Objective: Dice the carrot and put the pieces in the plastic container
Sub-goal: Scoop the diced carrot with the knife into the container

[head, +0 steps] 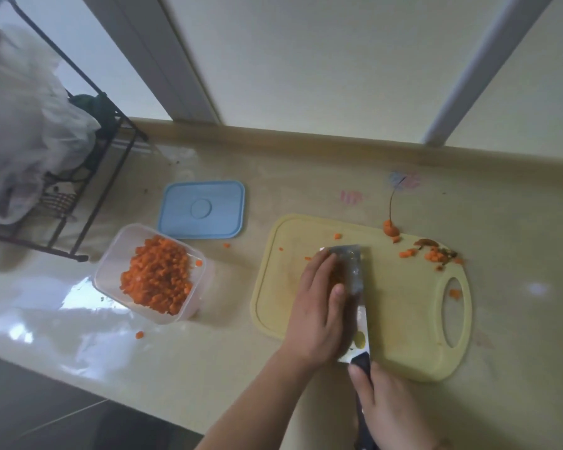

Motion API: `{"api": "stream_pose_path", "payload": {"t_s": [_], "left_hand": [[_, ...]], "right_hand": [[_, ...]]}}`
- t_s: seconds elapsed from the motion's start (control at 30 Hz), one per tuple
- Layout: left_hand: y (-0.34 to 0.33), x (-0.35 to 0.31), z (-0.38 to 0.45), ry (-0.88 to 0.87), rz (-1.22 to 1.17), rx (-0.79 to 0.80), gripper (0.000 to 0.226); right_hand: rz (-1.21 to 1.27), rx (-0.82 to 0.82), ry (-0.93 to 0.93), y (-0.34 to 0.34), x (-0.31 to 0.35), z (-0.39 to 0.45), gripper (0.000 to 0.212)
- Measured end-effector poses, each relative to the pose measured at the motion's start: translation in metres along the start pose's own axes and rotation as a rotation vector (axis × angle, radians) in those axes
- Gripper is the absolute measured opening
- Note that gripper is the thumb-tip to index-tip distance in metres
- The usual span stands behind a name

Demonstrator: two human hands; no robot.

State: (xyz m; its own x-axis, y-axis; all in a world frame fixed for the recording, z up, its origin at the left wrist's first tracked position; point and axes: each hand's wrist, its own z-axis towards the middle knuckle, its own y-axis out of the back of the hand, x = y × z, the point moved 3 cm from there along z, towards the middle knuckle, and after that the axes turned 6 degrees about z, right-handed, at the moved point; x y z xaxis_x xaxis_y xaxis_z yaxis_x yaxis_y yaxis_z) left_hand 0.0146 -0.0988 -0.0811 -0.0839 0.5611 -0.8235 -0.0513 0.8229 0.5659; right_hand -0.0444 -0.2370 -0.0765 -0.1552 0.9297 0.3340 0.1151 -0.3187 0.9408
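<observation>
I am gripping the knife handle [362, 362] in my right hand [390, 414]. My left hand [319, 310], fingers straight, is pressing diced carrot [337, 276] against the blade [353, 267] on the cutting board [403, 313]. Left, the plastic container [111, 271] is holding carrot pieces [156, 274]; the blue lid [202, 209] is lying beyond.

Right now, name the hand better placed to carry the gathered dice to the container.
Left. The left hand already presses dice against the knife blade and is nearer the container; the right hand grips the handle.
</observation>
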Motion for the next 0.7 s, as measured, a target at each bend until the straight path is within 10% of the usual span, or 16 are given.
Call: {"api": "stream_pose_path", "payload": {"t_s": [0.3, 0.5, 0.7], "left_hand": [[-0.013, -0.009, 0.001, -0.07, -0.071, 0.077, 0.063], [0.021, 0.016, 0.019, -0.18, 0.09, -0.07, 0.056], [0.027, 0.038, 0.039, -0.076, 0.428, 0.027, 0.066]], "right_hand": [[0.059, 0.018, 0.023, -0.001, 0.003, 0.0, 0.041], [0.462, 0.284, -0.186, -0.011, -0.012, -0.005, 0.104], [0.487, 0.364, -0.201, 0.0, -0.005, -0.004, 0.058]]}}
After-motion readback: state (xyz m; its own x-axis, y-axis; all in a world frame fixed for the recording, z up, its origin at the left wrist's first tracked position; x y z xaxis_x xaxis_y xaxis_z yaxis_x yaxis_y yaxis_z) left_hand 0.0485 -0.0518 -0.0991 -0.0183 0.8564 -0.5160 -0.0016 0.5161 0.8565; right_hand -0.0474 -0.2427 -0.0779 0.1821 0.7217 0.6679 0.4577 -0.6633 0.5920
